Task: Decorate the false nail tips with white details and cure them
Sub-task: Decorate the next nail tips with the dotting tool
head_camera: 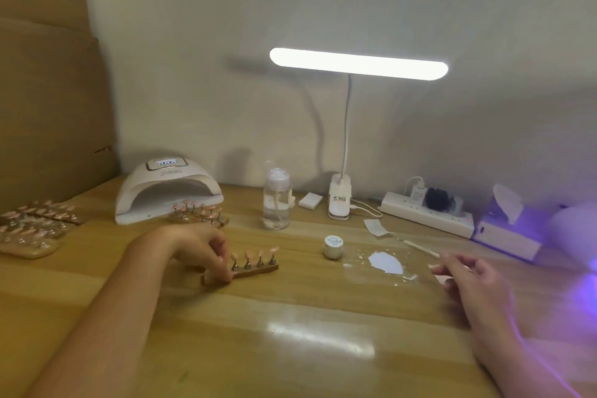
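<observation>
Lying on the tabletop (pixel 290 317) in front of the curing lamp (pixel 168 191), the holder strip (pixel 258 268) has its long axis left to right. The left grip (pixel 200 249) pinches its left end, so it is the nearer one. The right grip (pixel 468 281), well apart at right, seems to pinch a thin brush (pixel 420 247); white gel (pixel 384 262) lies between. The pink nail tips (pixel 260 250) stand on pegs and, I judge, carry no white yet.

Bare forearms, bare hands (pixel 198 247) (pixel 473 281)
</observation>
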A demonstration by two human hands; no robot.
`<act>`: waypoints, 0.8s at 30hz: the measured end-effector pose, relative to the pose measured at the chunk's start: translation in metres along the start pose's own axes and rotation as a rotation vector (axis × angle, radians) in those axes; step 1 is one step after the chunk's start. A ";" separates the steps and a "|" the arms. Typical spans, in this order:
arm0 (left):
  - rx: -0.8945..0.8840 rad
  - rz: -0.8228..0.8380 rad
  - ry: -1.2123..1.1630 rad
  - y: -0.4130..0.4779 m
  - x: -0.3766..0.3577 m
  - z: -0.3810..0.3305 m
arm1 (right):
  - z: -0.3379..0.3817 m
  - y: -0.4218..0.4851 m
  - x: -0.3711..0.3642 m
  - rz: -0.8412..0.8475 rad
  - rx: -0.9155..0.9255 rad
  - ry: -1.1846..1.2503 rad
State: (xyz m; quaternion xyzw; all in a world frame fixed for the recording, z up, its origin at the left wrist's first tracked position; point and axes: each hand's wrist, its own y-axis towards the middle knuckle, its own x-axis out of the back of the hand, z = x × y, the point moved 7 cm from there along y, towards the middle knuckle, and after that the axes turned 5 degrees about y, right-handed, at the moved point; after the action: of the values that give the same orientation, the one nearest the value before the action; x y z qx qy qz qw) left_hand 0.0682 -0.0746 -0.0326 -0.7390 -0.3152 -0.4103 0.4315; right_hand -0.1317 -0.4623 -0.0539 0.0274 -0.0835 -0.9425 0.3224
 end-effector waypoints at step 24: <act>-0.706 -0.401 0.117 -0.008 -0.067 -0.189 | 0.066 -0.033 -0.029 0.430 0.578 -0.271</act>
State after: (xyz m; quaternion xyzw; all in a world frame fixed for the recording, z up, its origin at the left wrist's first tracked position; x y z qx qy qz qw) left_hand -0.0331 -0.2481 -0.0330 -0.7410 -0.2676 -0.6106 0.0801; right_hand -0.1363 -0.4095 0.0054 -0.0258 -0.3913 -0.7861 0.4778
